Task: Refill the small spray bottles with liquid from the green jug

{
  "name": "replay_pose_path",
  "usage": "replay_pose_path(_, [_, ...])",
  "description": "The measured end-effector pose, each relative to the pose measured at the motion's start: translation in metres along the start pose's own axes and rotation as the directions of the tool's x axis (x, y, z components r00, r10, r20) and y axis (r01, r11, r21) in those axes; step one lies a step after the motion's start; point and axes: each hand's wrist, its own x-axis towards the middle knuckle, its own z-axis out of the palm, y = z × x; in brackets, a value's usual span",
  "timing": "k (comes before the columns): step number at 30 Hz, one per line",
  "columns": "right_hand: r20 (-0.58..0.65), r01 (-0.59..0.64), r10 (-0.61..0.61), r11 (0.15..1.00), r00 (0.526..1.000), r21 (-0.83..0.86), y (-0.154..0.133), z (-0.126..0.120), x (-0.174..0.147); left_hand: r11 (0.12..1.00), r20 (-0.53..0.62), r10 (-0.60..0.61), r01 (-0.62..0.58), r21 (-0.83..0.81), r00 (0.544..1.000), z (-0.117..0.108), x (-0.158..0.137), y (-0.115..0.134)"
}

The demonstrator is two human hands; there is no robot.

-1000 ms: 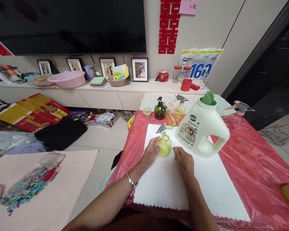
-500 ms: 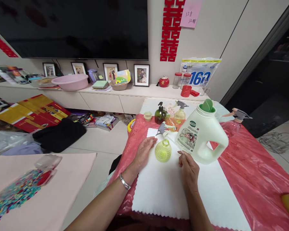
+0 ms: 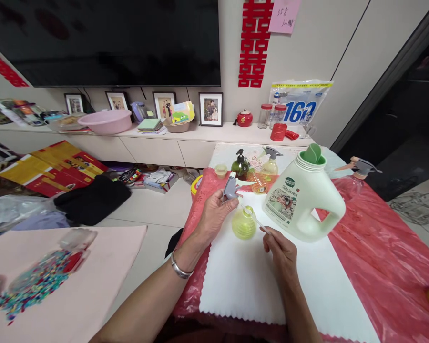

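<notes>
A grey spray trigger head (image 3: 230, 187) is pinched in the fingers of my left hand (image 3: 214, 214), above the white mat's far left part. My right hand (image 3: 280, 247) pinches a thin whitish tube (image 3: 259, 221), which slants up leftward across the neck of a ribbed yellow-green bottle (image 3: 243, 226). Whether the tube joins the spray head is hard to see. The bottle stands upright and uncapped on the white mat (image 3: 243, 286), between my hands. Right behind my right hand stands a large pale green jug (image 3: 303, 200) with a green piece in its mouth.
Behind the mat are a dark green pump bottle (image 3: 240, 166), a clear spray bottle (image 3: 270, 164), an orange-tinted bottle (image 3: 259, 183) and a small cup (image 3: 220, 171). A pink spray bottle (image 3: 350, 186) stands at right on the red plastic cover (image 3: 389, 243). Colourful small pieces (image 3: 39, 283) lie on the left table.
My left hand has taken hold of the spray head, which lay behind the bottle, and raised it. The thin tube now shows between my right hand and the bottle's neck.
</notes>
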Motion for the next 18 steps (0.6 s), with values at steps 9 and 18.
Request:
replay_pose_path(9, [-0.101,-0.023,0.022,1.000,0.995,-0.012,0.011,0.003,0.002,0.953,-0.158,0.246,-0.268,-0.141,0.956,0.000,0.007,0.049])
replay_pose_path(18, [-0.125,-0.026,0.023,1.000,0.992,-0.018,0.014,0.001,-0.001,0.862,-0.154,0.501,-0.475,0.178,0.852,-0.010,0.013,0.085])
